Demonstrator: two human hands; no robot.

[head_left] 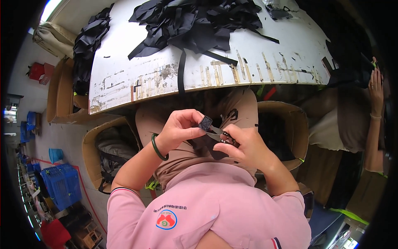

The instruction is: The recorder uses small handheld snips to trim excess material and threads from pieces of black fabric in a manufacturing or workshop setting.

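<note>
Above my lap, my left hand (182, 128) pinches a small dark square piece (205, 123) with a lighter pattern between thumb and fingers; its exact kind is not clear. My right hand (245, 144) is closed around a pair of thread snips (229, 139) with dark handles. The snips' blades point left and lie right beside the square piece; whether they touch it I cannot tell. Beneath both hands hangs some dark fabric (212, 150), and how it joins the square piece is hidden.
Ahead stands a white table (124, 89) with worn tape marks and a heap of black fabric pieces (195, 27). Cardboard boxes with dark goods flank my legs, one at left (90, 145) and one at right (301, 130). Another person's hand (376, 85) shows at far right.
</note>
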